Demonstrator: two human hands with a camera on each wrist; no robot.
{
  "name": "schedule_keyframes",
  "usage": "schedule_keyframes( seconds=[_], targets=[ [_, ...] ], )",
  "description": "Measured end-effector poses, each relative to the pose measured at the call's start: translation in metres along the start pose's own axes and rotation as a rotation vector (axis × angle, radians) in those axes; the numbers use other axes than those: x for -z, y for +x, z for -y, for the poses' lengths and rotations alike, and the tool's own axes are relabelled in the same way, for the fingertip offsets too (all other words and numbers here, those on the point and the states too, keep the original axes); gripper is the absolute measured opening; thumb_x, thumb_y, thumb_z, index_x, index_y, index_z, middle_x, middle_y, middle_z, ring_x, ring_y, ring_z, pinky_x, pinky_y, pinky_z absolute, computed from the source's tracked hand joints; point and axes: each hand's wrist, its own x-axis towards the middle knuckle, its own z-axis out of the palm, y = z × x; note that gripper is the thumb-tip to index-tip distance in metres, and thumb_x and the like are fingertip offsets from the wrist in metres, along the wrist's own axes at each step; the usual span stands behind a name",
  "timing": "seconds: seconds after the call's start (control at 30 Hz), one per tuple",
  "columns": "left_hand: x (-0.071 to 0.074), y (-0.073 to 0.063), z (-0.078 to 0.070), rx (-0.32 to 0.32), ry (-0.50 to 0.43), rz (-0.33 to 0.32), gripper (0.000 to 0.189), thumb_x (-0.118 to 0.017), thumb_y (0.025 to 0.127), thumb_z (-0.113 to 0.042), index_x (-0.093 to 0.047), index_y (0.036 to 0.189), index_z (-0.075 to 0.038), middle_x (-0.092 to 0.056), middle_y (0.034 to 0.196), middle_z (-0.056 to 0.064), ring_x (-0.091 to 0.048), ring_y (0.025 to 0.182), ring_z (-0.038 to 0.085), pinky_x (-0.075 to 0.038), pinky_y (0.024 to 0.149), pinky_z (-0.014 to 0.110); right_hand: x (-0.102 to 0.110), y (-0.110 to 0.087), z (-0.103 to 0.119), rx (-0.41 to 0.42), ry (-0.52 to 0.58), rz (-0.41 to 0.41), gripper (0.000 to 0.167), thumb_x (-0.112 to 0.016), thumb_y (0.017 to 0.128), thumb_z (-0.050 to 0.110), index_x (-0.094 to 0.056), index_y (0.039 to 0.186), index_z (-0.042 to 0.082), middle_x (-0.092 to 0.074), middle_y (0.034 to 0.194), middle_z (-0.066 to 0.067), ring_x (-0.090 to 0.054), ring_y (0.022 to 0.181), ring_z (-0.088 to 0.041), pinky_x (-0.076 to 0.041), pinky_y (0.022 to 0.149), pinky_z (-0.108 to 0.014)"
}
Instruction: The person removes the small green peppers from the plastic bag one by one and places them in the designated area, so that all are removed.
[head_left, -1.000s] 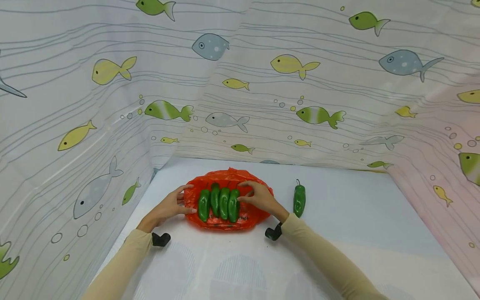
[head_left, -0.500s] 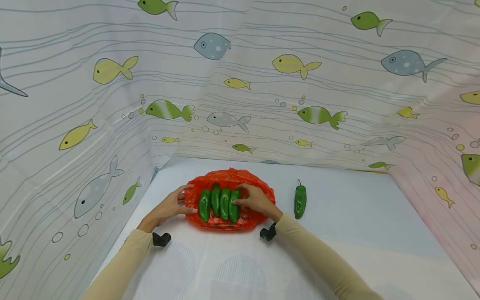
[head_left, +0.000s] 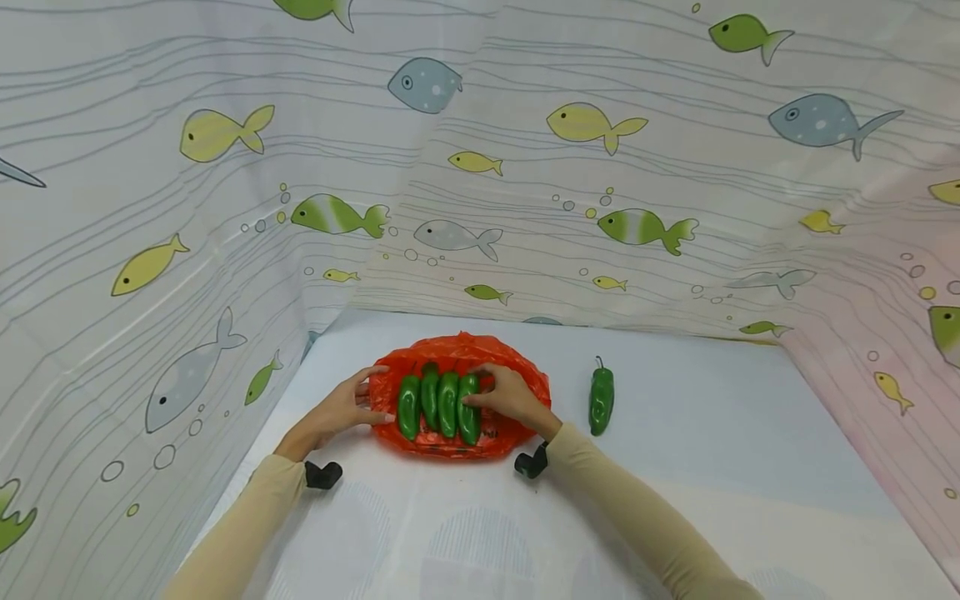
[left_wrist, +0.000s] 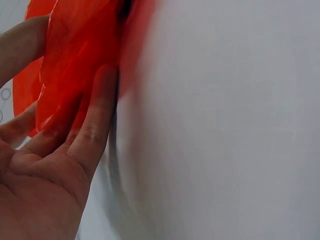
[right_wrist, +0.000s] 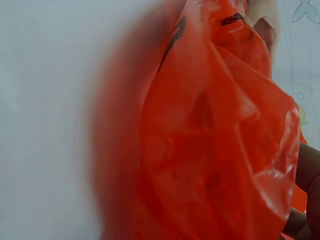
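Four green peppers (head_left: 447,404) were already side by side on the red bag (head_left: 465,343), lower middle of the frame. One loose pepper (head_left: 602,402) wasn't in yet, off to the right. Left hand (head_left: 341,408) gripped the bag's left rim; right hand (head_left: 517,393) had its thumb on the rightmost one, couldn't tell if pinching.

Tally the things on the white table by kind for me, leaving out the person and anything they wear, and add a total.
Red plastic bag: 1
Green peppers: 5 (4 in a row at the bag, plus a lone pepper to its right)
Total: 6
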Motion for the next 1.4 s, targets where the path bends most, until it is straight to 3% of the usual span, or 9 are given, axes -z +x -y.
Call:
schedule_keyframes(
  seconds=[0.4, 0.83, 0.97, 1.17, 1.4],
  targets=[
    [0.001, 0.0, -0.003, -0.015, 0.009, 0.009, 0.097, -0.088, 0.083, -0.017, -0.029, 0.16, -0.013, -0.049, 0.147, 0.028, -0.053, 0.131, 0.041, -0.049, 0.105, 0.051, 0.006, -0.005, 0.006, 0.012, 0.038, -0.007, 0.059, -0.086, 0.085, 0.033, -0.064, 0.137, 0.016, -0.063, 0.126, -0.005, -0.064, 0.074, -0.017, -0.055, 0.072, -0.033],
    [0.001, 0.001, -0.003, -0.008, 0.001, 0.022, 0.098, -0.088, 0.083, -0.017, -0.028, 0.16, -0.012, -0.05, 0.147, 0.027, -0.055, 0.131, 0.039, -0.05, 0.104, 0.046, 0.015, -0.023, 0.019, -0.022, 0.145, 0.047, 0.056, -0.087, 0.083, 0.038, -0.067, 0.133, 0.022, -0.068, 0.116, -0.006, -0.071, 0.086, -0.033, -0.055, 0.08, -0.037],
    [0.001, 0.0, -0.003, -0.011, 0.018, 0.017, 0.098, -0.088, 0.083, -0.019, -0.028, 0.16, -0.013, -0.049, 0.148, 0.028, -0.054, 0.131, 0.04, -0.05, 0.104, 0.047, 0.014, -0.029, 0.022, -0.016, 0.156, 0.068, 0.054, -0.088, 0.083, 0.039, -0.068, 0.131, 0.026, -0.065, 0.122, -0.002, -0.071, 0.086, -0.03, -0.058, 0.084, -0.041],
    [-0.001, -0.001, -0.002, -0.003, 0.023, 0.011, 0.096, -0.089, 0.083, -0.02, -0.03, 0.159, -0.015, -0.048, 0.149, 0.027, -0.053, 0.132, 0.04, -0.049, 0.105, 0.05, 0.015, -0.038, 0.026, 0.01, 0.181, 0.096, 0.052, -0.087, 0.084, 0.035, -0.067, 0.131, 0.025, -0.065, 0.121, -0.009, -0.072, 0.09, -0.028, -0.059, 0.085, -0.051],
    [-0.003, -0.002, -0.002, -0.009, 0.019, 0.013, 0.096, -0.087, 0.084, -0.018, -0.029, 0.16, -0.013, -0.049, 0.147, 0.029, -0.055, 0.13, 0.04, -0.052, 0.103, 0.047, 0.023, -0.048, 0.03, 0.053, 0.164, 0.099, 0.052, -0.086, 0.085, 0.034, -0.066, 0.132, 0.024, -0.068, 0.117, -0.008, -0.071, 0.089, -0.021, -0.059, 0.082, -0.05]
  ],
)
